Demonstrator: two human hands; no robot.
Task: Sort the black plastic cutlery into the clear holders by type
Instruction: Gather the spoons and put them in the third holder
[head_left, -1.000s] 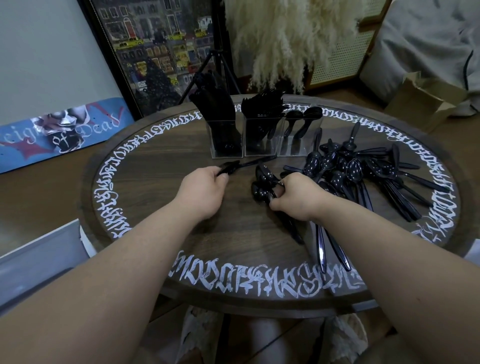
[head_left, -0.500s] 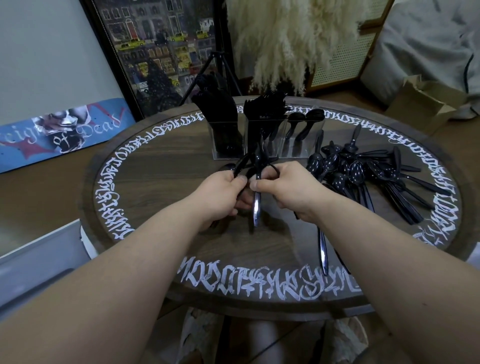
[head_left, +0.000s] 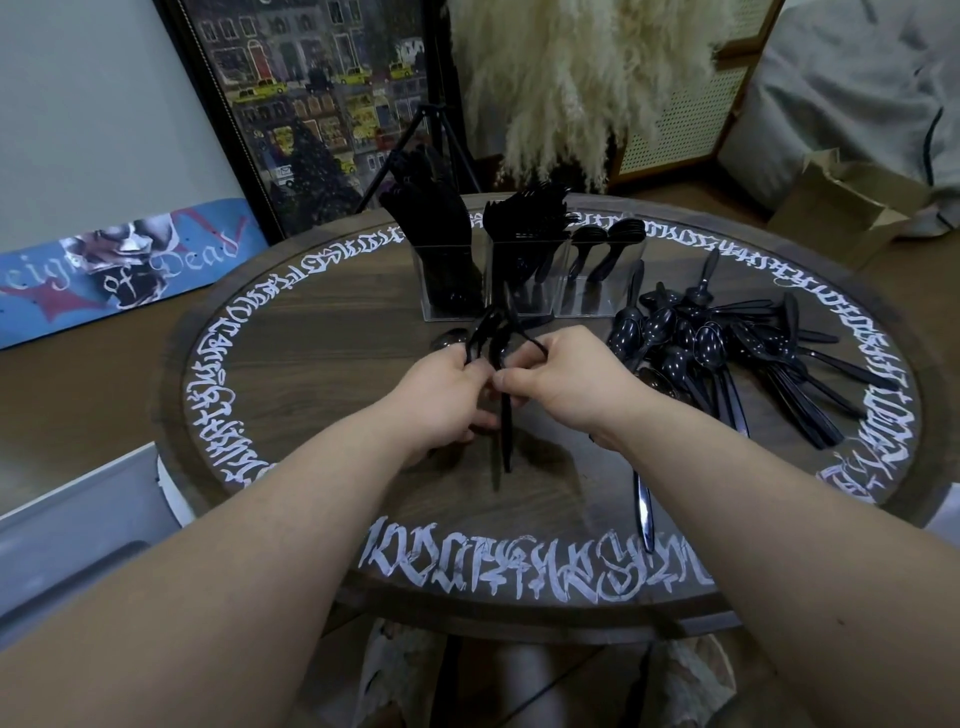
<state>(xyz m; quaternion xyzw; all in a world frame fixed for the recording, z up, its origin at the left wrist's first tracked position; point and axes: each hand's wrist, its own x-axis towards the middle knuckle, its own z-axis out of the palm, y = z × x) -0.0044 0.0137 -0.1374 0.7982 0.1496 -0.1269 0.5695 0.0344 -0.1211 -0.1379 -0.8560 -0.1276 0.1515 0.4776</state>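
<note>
Gripping one spoon bundle (head_left: 501, 395): two hands, left hand (head_left: 447, 395), right hand (head_left: 566, 384); three holders (head_left: 524, 280).

Dim, soft indoor light; faint shadows lie on the bench (head_left: 322, 374) under the arms. Wide-angle distortion bends the frame edges. Black cutlery detail blurs together.

Holders (head_left: 524, 280) at table (head_left: 322, 364) rear, spoon pile (head_left: 727, 353) to right
</note>
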